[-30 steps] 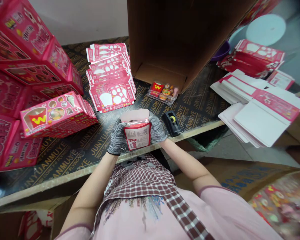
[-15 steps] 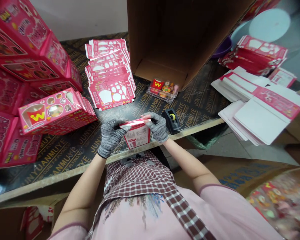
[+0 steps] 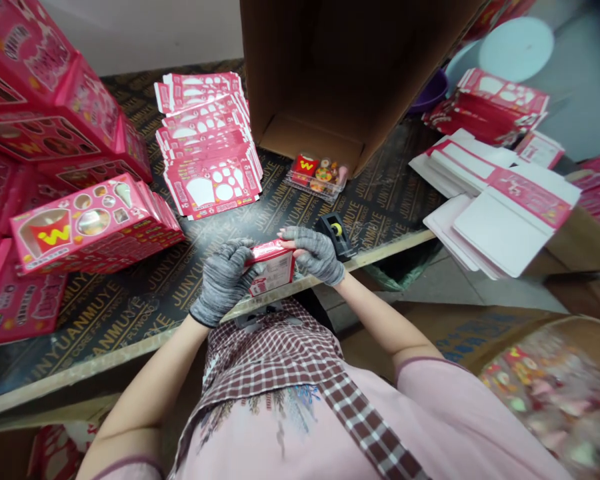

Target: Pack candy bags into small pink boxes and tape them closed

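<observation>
A small pink-and-white cardboard box (image 3: pixel 274 275) stands at the table's front edge, its red end flap (image 3: pixel 271 250) facing up. My left hand (image 3: pixel 225 277), in a grey fingerless glove, grips the box's left side. My right hand (image 3: pixel 316 253), gloved the same way, holds the right side with its fingertips on the top edge. The box's far side is hidden. Just right of my right hand stands a black tape dispenser (image 3: pixel 336 235) with a yellow core. Beyond the box lies a clear plastic tray (image 3: pixel 318 179) of toy food pieces.
Flattened pink boxes (image 3: pixel 213 150) lie stacked behind my hands. Filled boxes (image 3: pixel 95 223) lean in a row at left, beside a tall stack of pink boxes (image 3: pixel 60 100). A large open carton (image 3: pixel 313 137) stands at the back. White-and-pink cardboard sheets (image 3: pixel 510 223) overhang the right edge.
The top flap of the box has folded down, so the top now looks closed and red. My hands shifted slightly around it. The whole view has moved a little.
</observation>
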`<act>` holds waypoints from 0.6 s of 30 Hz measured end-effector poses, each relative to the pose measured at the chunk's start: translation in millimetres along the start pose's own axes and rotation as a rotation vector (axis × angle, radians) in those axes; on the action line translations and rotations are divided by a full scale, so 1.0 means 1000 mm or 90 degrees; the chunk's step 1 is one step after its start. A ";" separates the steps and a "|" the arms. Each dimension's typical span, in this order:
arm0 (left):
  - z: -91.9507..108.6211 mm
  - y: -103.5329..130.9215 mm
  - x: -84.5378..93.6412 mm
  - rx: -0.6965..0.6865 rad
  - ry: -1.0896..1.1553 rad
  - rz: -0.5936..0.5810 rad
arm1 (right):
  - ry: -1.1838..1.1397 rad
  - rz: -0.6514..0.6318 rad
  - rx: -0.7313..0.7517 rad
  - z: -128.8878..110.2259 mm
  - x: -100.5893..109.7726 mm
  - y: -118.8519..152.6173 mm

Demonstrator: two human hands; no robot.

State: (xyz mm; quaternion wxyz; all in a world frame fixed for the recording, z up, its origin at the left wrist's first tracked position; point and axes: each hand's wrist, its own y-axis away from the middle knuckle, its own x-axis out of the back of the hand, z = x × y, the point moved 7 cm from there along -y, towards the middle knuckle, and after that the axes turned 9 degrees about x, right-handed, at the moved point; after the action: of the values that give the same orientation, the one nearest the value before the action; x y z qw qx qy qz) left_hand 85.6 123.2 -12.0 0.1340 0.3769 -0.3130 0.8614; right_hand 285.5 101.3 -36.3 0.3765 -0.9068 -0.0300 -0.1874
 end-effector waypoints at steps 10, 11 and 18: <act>0.012 -0.025 -0.021 -0.093 -0.077 -0.035 | 0.465 0.243 -0.320 0.041 0.140 0.109; 0.011 -0.024 -0.024 -0.102 -0.082 -0.036 | 0.472 0.227 -0.376 0.054 0.148 0.125; 0.022 -0.018 -0.034 -0.201 -0.114 -0.003 | 0.316 0.123 -0.486 0.106 0.138 0.153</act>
State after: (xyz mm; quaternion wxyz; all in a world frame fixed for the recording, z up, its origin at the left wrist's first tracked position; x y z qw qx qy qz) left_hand 129.0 123.1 -17.6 0.1651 0.4268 -0.4541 0.7644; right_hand 476.7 53.4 -157.8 0.0273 -0.9069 0.2169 -0.3601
